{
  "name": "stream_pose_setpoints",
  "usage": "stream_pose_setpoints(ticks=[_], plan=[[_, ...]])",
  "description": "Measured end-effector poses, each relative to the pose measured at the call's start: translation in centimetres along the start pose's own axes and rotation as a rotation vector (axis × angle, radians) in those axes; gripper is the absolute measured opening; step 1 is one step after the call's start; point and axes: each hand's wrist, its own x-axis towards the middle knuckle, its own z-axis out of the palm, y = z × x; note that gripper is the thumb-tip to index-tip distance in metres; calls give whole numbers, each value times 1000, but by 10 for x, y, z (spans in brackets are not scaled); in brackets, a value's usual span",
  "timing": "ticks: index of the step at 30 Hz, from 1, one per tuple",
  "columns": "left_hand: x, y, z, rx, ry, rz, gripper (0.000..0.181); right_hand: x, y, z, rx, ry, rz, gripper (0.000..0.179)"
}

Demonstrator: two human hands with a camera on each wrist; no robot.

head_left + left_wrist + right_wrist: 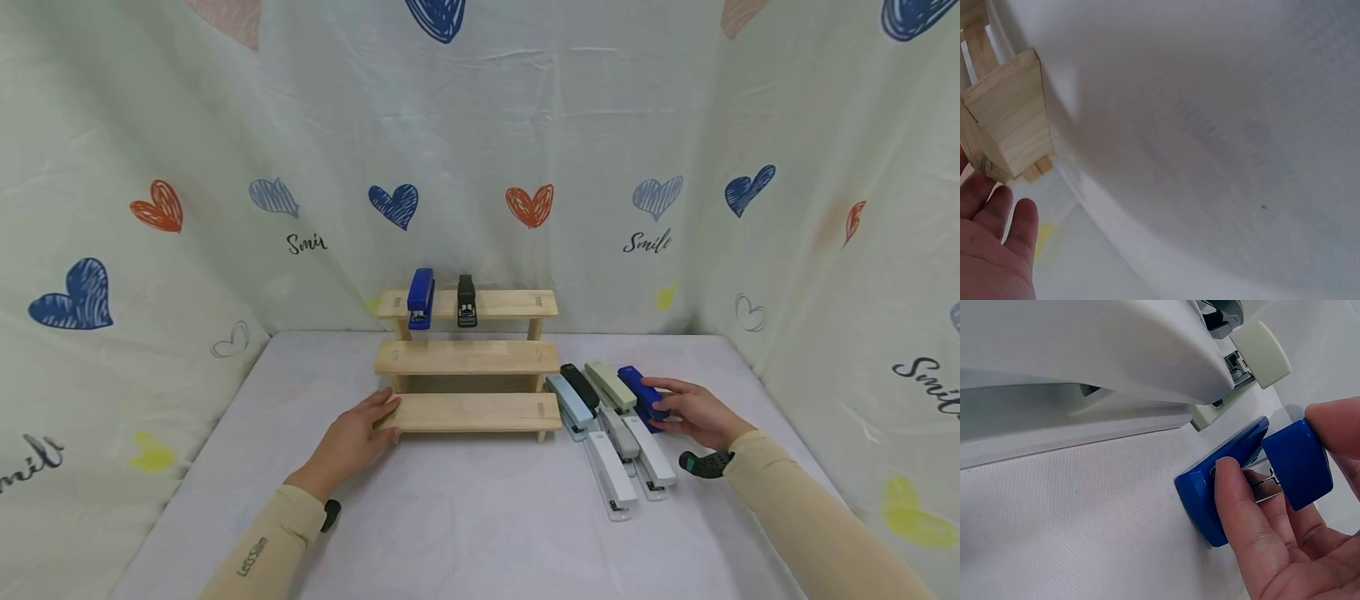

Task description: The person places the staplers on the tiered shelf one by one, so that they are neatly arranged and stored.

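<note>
A blue stapler [641,392] lies at the right of a stapler group, and my right hand [693,412] holds it with thumb and fingers. In the right wrist view the fingertips [1229,472] reach between the raised blue arm and base of the stapler. My left hand [363,433] rests against the left end of a three-tier wooden shelf [465,412], its fingers fairly straight. On the top tier stand another blue stapler [421,298] and a black stapler [467,300].
Beside the shelf's right end lie a light blue stapler [570,402], a black one [580,387], a pale green one [610,385], a grey one [618,432] and white ones [611,468]. A heart-printed curtain [465,125] surrounds the white table [465,517].
</note>
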Motion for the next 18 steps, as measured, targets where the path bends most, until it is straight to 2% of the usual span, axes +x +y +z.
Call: stream_pose_setpoints(ticks=[10,18], plan=[[1,2,-4,-26,-37,-8,57,0,2,0,19,2,1,57],[2,-2,-2,-47,-50,-12,57,-1,1,0,30,-3,-3,59]])
